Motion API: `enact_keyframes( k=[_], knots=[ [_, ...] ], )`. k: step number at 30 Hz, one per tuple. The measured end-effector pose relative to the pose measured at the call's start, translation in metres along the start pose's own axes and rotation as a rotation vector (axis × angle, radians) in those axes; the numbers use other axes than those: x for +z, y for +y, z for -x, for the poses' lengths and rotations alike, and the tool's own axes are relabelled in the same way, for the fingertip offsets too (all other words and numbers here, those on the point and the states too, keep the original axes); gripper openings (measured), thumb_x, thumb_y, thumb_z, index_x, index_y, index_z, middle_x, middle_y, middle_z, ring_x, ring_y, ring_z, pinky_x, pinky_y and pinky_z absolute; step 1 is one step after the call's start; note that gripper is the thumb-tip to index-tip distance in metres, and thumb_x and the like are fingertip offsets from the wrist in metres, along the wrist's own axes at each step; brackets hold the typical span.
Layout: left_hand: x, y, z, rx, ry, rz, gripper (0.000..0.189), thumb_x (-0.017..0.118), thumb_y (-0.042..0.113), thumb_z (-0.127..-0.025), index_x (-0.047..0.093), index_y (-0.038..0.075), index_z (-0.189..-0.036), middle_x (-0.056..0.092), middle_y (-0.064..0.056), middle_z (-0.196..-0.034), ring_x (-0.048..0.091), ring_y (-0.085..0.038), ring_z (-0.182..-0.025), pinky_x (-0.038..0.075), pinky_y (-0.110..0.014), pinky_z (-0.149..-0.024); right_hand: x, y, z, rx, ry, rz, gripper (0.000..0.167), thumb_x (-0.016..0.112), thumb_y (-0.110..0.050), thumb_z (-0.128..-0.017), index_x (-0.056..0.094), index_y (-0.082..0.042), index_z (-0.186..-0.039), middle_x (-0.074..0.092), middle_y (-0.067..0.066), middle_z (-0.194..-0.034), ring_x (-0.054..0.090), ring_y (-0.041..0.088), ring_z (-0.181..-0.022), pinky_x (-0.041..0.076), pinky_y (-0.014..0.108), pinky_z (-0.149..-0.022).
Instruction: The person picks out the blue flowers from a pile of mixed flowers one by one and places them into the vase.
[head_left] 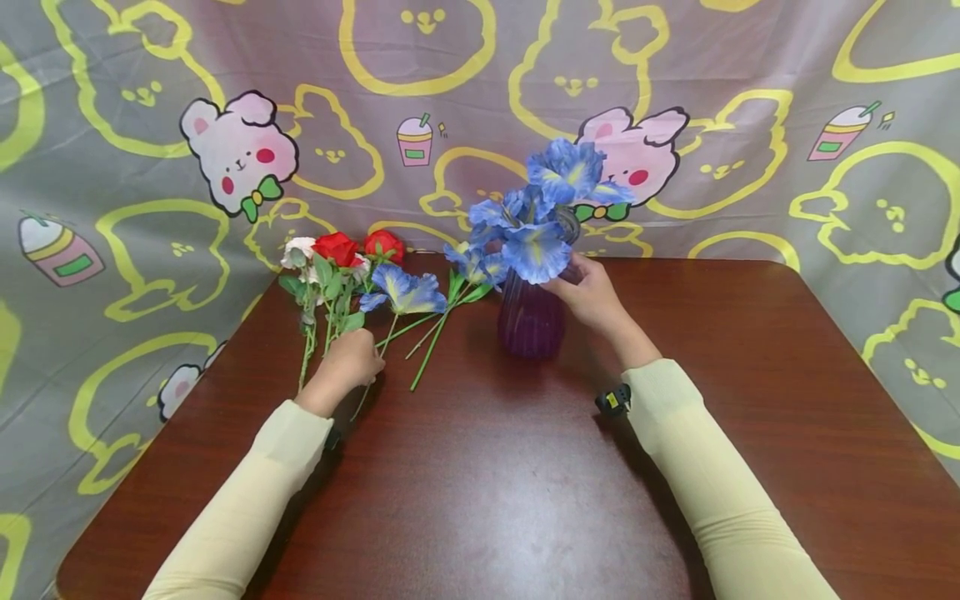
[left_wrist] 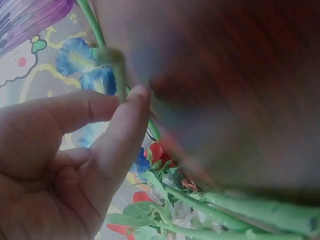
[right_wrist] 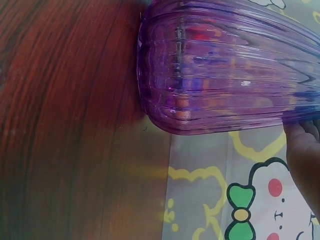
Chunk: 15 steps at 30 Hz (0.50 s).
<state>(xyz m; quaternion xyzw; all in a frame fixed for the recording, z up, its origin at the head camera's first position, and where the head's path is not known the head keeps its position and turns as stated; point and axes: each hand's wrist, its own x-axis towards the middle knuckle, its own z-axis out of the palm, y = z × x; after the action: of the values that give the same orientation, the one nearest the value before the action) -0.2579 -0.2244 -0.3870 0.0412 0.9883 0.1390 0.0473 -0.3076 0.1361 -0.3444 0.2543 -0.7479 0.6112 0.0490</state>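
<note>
My left hand point(head_left: 343, 368) pinches the green stem of a blue iris point(head_left: 406, 292) between thumb and fingertip. In the left wrist view the stem point(left_wrist: 120, 75) shows between those fingers. A ribbed purple vase point(head_left: 531, 325) stands upright on the table, blue irises point(head_left: 536, 248) spreading from its mouth. Around the upper part of the vase my right hand point(head_left: 591, 298) holds on, some of its fingers hidden behind the flowers and glass. From the right wrist view, the clear purple wall of the vase point(right_wrist: 215, 75) fills the upper right, with part of the hand against it.
Red roses point(head_left: 337, 248) and white flowers point(head_left: 298, 252) lie on the table's left side, beside the left hand. Another blue iris point(head_left: 478, 265) lies left of the vase, with green stems point(head_left: 431, 354) crossing near it. A patterned cloth point(head_left: 465, 100) hangs behind the brown table point(head_left: 487, 483).
</note>
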Motion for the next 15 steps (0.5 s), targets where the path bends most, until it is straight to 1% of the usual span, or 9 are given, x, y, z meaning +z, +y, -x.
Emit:
enact_keyframes(
  k=[4, 9, 12, 15],
  knots=[
    [0.0, 0.0, 0.0017, 0.035, 0.049, 0.001, 0.036, 0.06, -0.001, -0.081, 0.058, 0.011, -0.047, 0.055, 0.004, -0.044, 0.056, -0.015, -0.045, 0.048, -0.035, -0.057, 0.0008, -0.001, 0.0003, 0.008, 0.002, 0.002, 0.047, 0.063, 0.0, -0.09, 0.049, 0.01, -0.135, 0.056, 0.026, -0.13, 0.053, 0.035, -0.121, 0.048, 0.033, -0.094],
    [-0.0029, 0.0029, 0.0047, 0.07, 0.105, 0.013, 0.037, 0.056, -0.004, -0.079, 0.057, 0.011, -0.045, 0.055, 0.005, -0.043, 0.055, -0.015, -0.045, 0.045, -0.033, -0.052, 0.0014, -0.0019, 0.0003, 0.011, 0.005, 0.001, 0.047, 0.063, 0.001, -0.09, 0.05, 0.011, -0.134, 0.056, 0.026, -0.13, 0.053, 0.035, -0.121, 0.047, 0.034, -0.096],
    [-0.0057, 0.0054, 0.0059, 0.081, 0.15, 0.022, 0.04, 0.058, -0.003, -0.08, 0.055, 0.012, -0.043, 0.055, 0.006, -0.043, 0.054, -0.017, -0.045, 0.041, -0.032, -0.05, 0.0012, -0.0022, -0.0001, 0.012, 0.006, -0.003, 0.047, 0.062, 0.001, -0.09, 0.05, 0.01, -0.134, 0.055, 0.026, -0.13, 0.053, 0.034, -0.121, 0.046, 0.033, -0.097],
    [-0.007, 0.0072, 0.0058, 0.082, 0.197, 0.035, 0.04, 0.059, -0.001, -0.081, 0.053, 0.013, -0.043, 0.055, 0.005, -0.044, 0.056, -0.019, -0.047, 0.042, -0.033, -0.051, 0.0008, -0.0029, -0.0003, 0.012, 0.006, 0.008, 0.046, 0.063, 0.0, -0.09, 0.05, 0.01, -0.134, 0.056, 0.026, -0.13, 0.054, 0.034, -0.12, 0.047, 0.032, -0.096]
  ],
)
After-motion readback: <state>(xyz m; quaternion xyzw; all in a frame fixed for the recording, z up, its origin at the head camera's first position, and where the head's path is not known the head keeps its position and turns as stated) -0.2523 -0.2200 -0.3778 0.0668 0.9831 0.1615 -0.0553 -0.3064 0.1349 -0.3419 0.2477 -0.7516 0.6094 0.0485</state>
